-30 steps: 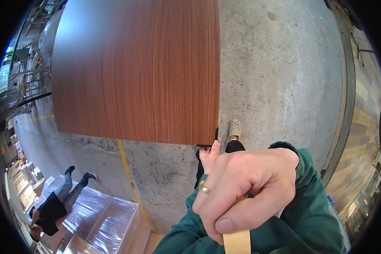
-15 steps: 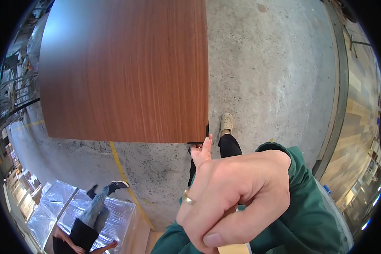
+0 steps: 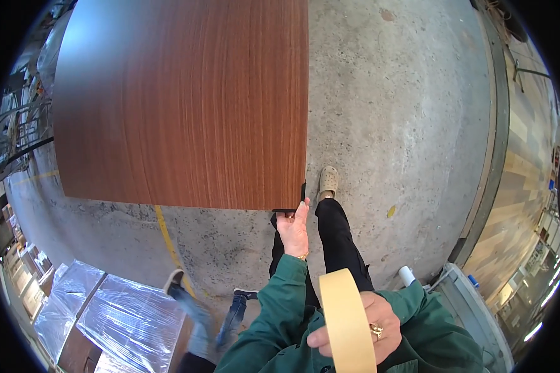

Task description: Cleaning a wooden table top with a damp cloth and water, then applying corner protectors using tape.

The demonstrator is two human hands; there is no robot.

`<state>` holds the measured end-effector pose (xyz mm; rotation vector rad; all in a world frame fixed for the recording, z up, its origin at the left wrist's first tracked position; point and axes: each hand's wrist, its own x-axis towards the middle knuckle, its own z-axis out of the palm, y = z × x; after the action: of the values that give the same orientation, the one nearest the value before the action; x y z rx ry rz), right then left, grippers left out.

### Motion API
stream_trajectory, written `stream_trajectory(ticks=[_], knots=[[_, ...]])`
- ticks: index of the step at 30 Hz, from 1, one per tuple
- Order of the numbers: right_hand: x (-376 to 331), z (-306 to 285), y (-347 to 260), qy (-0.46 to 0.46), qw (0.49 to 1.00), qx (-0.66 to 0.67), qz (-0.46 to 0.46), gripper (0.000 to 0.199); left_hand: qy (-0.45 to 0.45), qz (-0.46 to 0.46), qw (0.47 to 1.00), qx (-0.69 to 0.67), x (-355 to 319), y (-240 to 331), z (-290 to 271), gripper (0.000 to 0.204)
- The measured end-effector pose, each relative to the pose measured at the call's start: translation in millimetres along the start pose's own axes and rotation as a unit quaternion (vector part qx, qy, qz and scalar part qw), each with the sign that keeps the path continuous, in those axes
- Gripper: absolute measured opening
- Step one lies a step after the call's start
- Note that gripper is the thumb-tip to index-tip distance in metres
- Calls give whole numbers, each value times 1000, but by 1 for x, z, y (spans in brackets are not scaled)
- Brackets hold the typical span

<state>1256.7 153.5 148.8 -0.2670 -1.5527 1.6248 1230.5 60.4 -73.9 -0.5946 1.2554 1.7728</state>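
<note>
A large red-brown wood-veneer panel [image 3: 186,99] fills the upper left of the view, hanging over the concrete floor. My left hand [image 3: 294,227], in a green sleeve with a bracelet at the wrist, grips the panel's lower right corner. My right hand [image 3: 367,323], wearing a ring, is low and close to my body, shut on a wide roll of beige tape [image 3: 347,320]. Below the panel corner are my black trouser legs and one beige shoe [image 3: 328,180].
Another person in jeans [image 3: 199,317] walks by at the lower left, close to plastic-wrapped pallets [image 3: 112,317]. A yellow line [image 3: 168,242] crosses the concrete floor. A raised kerb and wooden flooring [image 3: 516,180] run along the right side.
My right hand with the tape has dropped from in front of the camera to my chest, uncovering my left hand at the panel corner. The other person has walked rightward, nearer to me.
</note>
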Motion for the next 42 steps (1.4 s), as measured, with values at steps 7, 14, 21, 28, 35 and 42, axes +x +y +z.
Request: stream_trajectory(ticks=[7,14,21,28,35,42], knots=[[-1,-24,26,4,999,-5,-44,11,11,10,1000,15,2,0,-8,40],[32,-43,27,-118,988,41,86,12,32,37,999,-2,8,-8,-16,34],[-29,-81,132,-209,783,-412,416,16,-12,1,1000,-26,2,-9,2,41],[-23,-67,169,-262,729,-420,472,26,7,16,1000,17,6,-3,-7,42],[-14,-48,171,-230,643,-476,554,51,6,2,1000,5,6,0,-3,43],[-10,-36,177,-263,589,-533,548,72,1,-4,1000,1,4,-2,-6,48]])
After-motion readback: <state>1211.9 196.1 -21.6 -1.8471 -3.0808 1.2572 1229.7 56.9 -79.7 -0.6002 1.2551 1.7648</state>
